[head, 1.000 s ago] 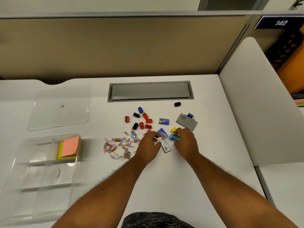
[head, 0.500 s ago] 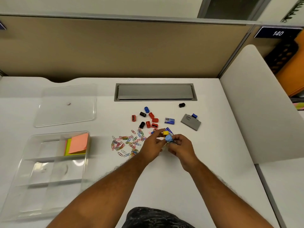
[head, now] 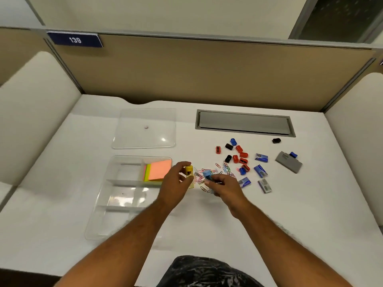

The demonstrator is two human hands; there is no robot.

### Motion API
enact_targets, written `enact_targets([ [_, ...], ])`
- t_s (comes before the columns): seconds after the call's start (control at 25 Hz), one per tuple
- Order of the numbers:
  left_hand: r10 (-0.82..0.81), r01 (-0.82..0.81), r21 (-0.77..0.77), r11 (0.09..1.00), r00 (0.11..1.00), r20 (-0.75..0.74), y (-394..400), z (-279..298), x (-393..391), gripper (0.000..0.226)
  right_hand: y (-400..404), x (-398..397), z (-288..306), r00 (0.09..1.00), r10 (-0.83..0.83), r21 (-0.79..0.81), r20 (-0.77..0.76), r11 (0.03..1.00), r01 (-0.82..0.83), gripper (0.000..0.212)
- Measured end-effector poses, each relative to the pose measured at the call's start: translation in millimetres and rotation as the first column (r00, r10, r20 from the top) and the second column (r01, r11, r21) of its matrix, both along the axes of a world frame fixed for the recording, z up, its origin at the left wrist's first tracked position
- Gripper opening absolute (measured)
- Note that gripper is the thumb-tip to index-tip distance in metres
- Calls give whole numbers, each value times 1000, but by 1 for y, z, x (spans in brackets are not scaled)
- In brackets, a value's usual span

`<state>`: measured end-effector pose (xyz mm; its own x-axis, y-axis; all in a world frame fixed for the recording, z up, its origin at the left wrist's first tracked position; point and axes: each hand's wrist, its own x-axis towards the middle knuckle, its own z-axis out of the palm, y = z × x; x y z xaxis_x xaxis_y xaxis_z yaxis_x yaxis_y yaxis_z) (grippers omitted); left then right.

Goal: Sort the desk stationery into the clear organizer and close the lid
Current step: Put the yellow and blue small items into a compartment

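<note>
two hands over a white desk (head: pixel 207 224): left hand (head: pixel 176 184) pinches a yellow sharpener (head: pixel 188 170), right hand (head: pixel 224 186) pinches a blue sharpener (head: pixel 207 175), beside the clear organizer (head: pixel 116 195).

place: office cubicle | walls: tan fabric partition (head: pixel 207 69) stood behind a white desk (head: pixel 290 214), with white side dividers (head: pixel 35 96) | label: blue plate (head: pixel 75 39) read 139 | fitting: grey cable hatch (head: pixel 244 125) was set into the desktop

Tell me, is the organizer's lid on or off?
Off. The lid lies flat on the desk behind the organizer, whose top is uncovered.
</note>
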<state>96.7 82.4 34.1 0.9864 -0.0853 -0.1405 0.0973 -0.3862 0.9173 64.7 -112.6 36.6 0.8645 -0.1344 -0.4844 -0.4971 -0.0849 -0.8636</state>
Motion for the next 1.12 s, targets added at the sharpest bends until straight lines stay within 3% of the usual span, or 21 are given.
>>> enact_targets([
  [0.2, 42, -41, 238, 971, 999, -1, 101, -11, -6, 36, 85, 10, -5, 974, 212, -46, 83, 977, -209, 53],
  [0.32, -16, 18, 401, 916, 1000, -9, 136, -19, -7, 37, 119, 15, -12, 953, 281, -153, 112, 953, -263, 44],
  [0.52, -227, 198, 695, 691, 972, -51, 162, -34, 0, 43, 156, 20, -20, 923, 357, -457, 146, 851, -258, 34],
  [0.68, -307, 209, 802, 559, 951, -34, 162, -37, 3, 40, 168, 17, -27, 892, 446, -631, 78, 715, -302, 37],
  [0.84, -289, 169, 819, 549, 957, -4, 164, -39, 4, 36, 175, 14, -33, 838, 546, -779, 23, 535, -327, 36],
  [0.96, -269, 124, 802, 584, 962, 47, 166, -36, 5, 33, 176, 15, -36, 808, 589, -830, 13, 457, -320, 34],
  [1.12, -279, 82, 757, 648, 950, 137, 165, -32, 13, 29, 174, 18, -40, 811, 577, -825, 97, 503, -259, 38],
])
